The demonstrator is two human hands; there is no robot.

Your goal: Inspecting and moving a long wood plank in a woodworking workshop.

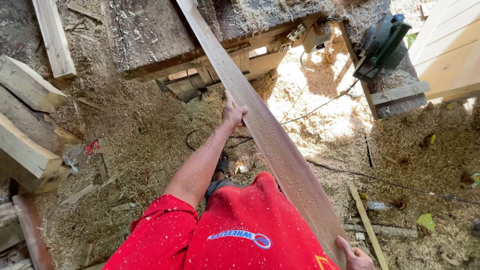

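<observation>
Long plank (270,135) front and centre, dusted with sawdust, running from the workbench (150,35) at its far end down past the person's red shirt (240,230) at the near end. Left hand (233,114) is out at arm's length, clamped on the plank's left edge about midway along — thumb up on the top face, fingers curled round the edge. Right hand (355,256) sits at the near end of the plank, right by the lower edge of the view, fingers laid on the plank's right side; how tightly they grip, I cannot tell, as the hand is cut off by the frame.

Right of the plank, a green circular saw (382,45) rests on a second, shavings-covered bench (395,95), with a black cable (320,105) trailing from it across the shavings toward the plank. Left of the plank, well apart, thick timber blocks (27,150) lie stacked. Under the plank, near the left forearm, a sandalled foot (222,164) shows on the shavings. Sawdust carpets the ground all around the plank.
</observation>
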